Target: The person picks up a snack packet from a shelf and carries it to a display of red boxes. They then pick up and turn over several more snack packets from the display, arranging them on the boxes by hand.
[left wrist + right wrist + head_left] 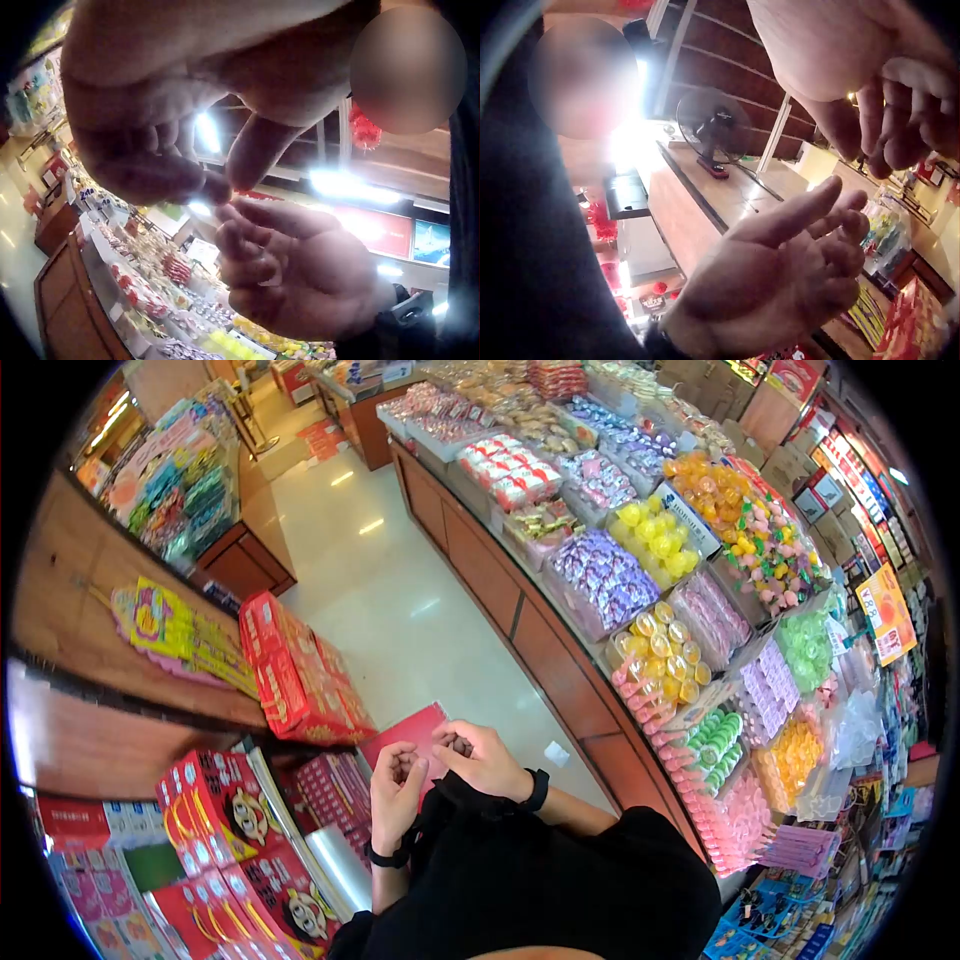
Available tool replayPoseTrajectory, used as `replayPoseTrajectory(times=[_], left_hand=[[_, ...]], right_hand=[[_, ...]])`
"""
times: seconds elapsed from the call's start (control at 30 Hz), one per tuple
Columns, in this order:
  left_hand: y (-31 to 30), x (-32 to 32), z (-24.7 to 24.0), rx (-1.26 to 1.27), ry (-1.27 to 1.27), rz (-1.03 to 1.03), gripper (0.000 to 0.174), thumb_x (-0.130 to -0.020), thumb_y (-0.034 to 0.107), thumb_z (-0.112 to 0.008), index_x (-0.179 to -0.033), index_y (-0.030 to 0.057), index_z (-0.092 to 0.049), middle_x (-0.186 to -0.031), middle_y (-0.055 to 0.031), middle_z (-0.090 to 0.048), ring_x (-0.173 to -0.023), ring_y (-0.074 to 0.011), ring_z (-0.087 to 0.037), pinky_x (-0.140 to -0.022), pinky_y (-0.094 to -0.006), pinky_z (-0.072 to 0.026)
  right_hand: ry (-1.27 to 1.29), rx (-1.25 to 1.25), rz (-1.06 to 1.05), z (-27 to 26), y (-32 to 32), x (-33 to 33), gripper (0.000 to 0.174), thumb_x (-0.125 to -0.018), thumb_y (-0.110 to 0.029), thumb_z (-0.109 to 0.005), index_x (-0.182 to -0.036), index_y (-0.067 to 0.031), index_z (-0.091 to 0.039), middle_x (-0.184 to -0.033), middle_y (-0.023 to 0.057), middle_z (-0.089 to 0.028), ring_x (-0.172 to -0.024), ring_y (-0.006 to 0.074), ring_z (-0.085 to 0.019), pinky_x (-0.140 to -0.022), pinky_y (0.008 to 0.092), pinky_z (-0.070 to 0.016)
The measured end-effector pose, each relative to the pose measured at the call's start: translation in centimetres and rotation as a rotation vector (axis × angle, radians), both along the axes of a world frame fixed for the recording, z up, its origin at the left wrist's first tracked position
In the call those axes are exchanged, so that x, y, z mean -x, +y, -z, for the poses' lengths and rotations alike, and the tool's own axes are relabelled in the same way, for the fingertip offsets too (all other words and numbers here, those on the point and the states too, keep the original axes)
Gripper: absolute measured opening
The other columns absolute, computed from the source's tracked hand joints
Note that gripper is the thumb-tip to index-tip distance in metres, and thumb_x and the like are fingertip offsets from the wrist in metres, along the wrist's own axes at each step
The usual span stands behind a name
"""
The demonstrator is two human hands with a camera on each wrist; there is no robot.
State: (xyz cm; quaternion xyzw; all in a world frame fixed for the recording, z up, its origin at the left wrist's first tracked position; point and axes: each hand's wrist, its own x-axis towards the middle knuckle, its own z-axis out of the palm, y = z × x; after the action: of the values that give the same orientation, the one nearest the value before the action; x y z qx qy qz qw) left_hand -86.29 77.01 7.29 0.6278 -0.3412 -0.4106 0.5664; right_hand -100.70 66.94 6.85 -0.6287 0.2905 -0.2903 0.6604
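Note:
Both hands are raised close together before the black-clothed torso, fingers loosely bent. The left hand [396,792] is upright in the head view, its thumb toward the other hand; the right hand [484,762] comes in from the right. In the left wrist view the left hand [180,82] fills the top, thumb near the index finger, with the right hand [300,270] below. The right wrist view has the right hand [840,52] above and the left hand [772,277] below, a small gap between them. No held object shows. Both wrists wear dark bands.
A red panel [405,732] lies beyond the hands. Candy bins [600,575] line the counter at right. Red gift boxes [300,678] and red cartons [215,810] stand at left. White paper [556,754] lies on the aisle floor [375,575]. A fan [716,124] stands on a counter.

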Motion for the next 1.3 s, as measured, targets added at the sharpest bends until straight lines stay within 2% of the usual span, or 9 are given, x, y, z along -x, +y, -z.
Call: replayPoseTrajectory(times=[0.23, 0.3, 0.53, 0.77, 0.83, 0.87, 1.0, 1.07, 1.3], left_hand=[[-13.2, -6.6, -1.1, 0.051, -0.081, 0.114, 0.024, -0.09, 0.005, -0.062, -0.112, -0.0002, -0.053, -0.085, -0.0015, -0.058, -0.076, -0.0072, -0.054, -0.07, -0.0221, -0.0456], [-16.6, -7.6, -1.1, 0.057, -0.088, 0.189, 0.024, -0.09, 0.005, -0.062, -0.112, -0.0004, -0.054, -0.084, -0.0016, -0.058, -0.075, -0.0071, -0.054, -0.068, -0.0221, -0.0456], [-26.5, -8.2, -0.1, -0.032, 0.008, 0.449, 0.022, -0.091, 0.004, -0.06, -0.112, 0.0004, -0.054, -0.086, 0.0014, -0.054, -0.076, -0.0052, -0.05, -0.069, -0.0205, -0.0429], [-37.4, -6.5, 1.4, -0.022, -0.181, 0.535, 0.021, -0.091, 0.008, -0.06, -0.108, -0.0027, -0.055, -0.082, -0.0021, -0.061, -0.069, -0.0081, -0.055, -0.062, -0.0234, -0.0457], [-41.3, -5.4, 0.4, -0.021, -0.149, 0.535, 0.018, -0.091, 0.005, -0.056, -0.107, -0.0028, -0.056, -0.084, -0.0027, -0.061, -0.072, -0.0095, -0.056, -0.064, -0.025, -0.0464], [-43.2, -4.8, -0.1, 0.113, -0.166, 0.526, 0.018, -0.089, 0.001, -0.053, -0.106, -0.0029, -0.056, -0.087, -0.0037, -0.061, -0.076, -0.0108, -0.056, -0.065, -0.026, -0.0461], [-50.6, -4.6, -0.8, 0.12, -0.146, 0.553, 0.019, -0.087, -0.001, -0.053, -0.106, -0.0026, -0.056, -0.093, -0.0051, -0.061, -0.084, -0.0114, -0.057, -0.069, -0.0263, -0.0467], [-54.0, -4.6, -1.3, 0.007, -0.291, 0.631, 0.022, -0.085, -0.002, -0.054, -0.107, -0.0022, -0.056, -0.096, -0.0057, -0.061, -0.089, -0.0118, -0.057, -0.074, -0.0257, -0.0472], [-63.6, -3.1, 3.3, 0.054, -0.204, 0.754, 0.036, -0.081, -0.004, -0.057, -0.116, -0.001, -0.053, -0.103, -0.0063, -0.061, -0.095, -0.0157, -0.058, -0.082, -0.0291, -0.0474]], right_hand=[[-0.04, 0.01, 0.099, -1.0, -11.7, -4.8, 0.027, -0.089, -0.014, -0.063, -0.109, 0.0032, -0.059, -0.082, 0.0055, -0.063, -0.061, 0.0058, -0.055, -0.054, 0.0228, -0.0437], [0.013, -0.034, 0.098, -1.7, -14.5, -5.2, 0.024, -0.091, -0.008, -0.062, -0.111, 0.002, -0.059, -0.086, 0.0005, -0.061, -0.068, 0.0027, -0.053, -0.059, 0.0194, -0.0437], [0.03, -0.015, 0.219, -0.1, -22.8, -5.8, 0.027, -0.089, -0.015, -0.063, -0.11, 0.0024, -0.058, -0.087, 0.0059, -0.063, -0.061, 0.0051, -0.053, -0.053, 0.0216, -0.0424], [0.058, 0.011, 0.195, -1.0, -33.4, -6.0, 0.028, -0.089, -0.016, -0.065, -0.11, 0.0009, -0.059, -0.089, 0.004, -0.062, -0.07, 0.0056, -0.055, -0.06, 0.022, -0.0461], [-0.043, 0.157, 0.226, -1.0, -36.8, -6.8, 0.025, -0.089, -0.016, -0.065, -0.106, 0.0011, -0.06, -0.09, 0.005, -0.062, -0.073, 0.0078, -0.057, -0.063, 0.0238, -0.0481], [0.017, 0.279, 0.258, -1.0, -38.5, -6.8, 0.023, -0.087, -0.017, -0.065, -0.101, 0.0012, -0.061, -0.085, 0.0094, -0.065, -0.074, 0.0153, -0.061, -0.068, 0.0301, -0.0503], [-0.047, 0.212, 0.267, -1.4, -45.2, -6.0, 0.02, -0.088, -0.013, -0.065, -0.103, 0.0002, -0.061, -0.087, 0.0056, -0.062, -0.076, 0.0112, -0.059, -0.068, 0.0265, -0.0496], [-0.12, 0.085, 0.255, -0.8, -48.2, -5.3, 0.019, -0.087, -0.013, -0.065, -0.102, -0.0004, -0.062, -0.086, 0.0062, -0.061, -0.077, 0.0128, -0.059, -0.068, 0.0267, -0.0494], [0.011, 0.163, 0.482, -0.8, -54.7, -3.2, 0.022, -0.086, -0.015, -0.065, -0.1, 0.002, -0.062, -0.087, 0.0111, -0.064, -0.076, 0.0181, -0.062, -0.069, 0.0305, -0.0506]])
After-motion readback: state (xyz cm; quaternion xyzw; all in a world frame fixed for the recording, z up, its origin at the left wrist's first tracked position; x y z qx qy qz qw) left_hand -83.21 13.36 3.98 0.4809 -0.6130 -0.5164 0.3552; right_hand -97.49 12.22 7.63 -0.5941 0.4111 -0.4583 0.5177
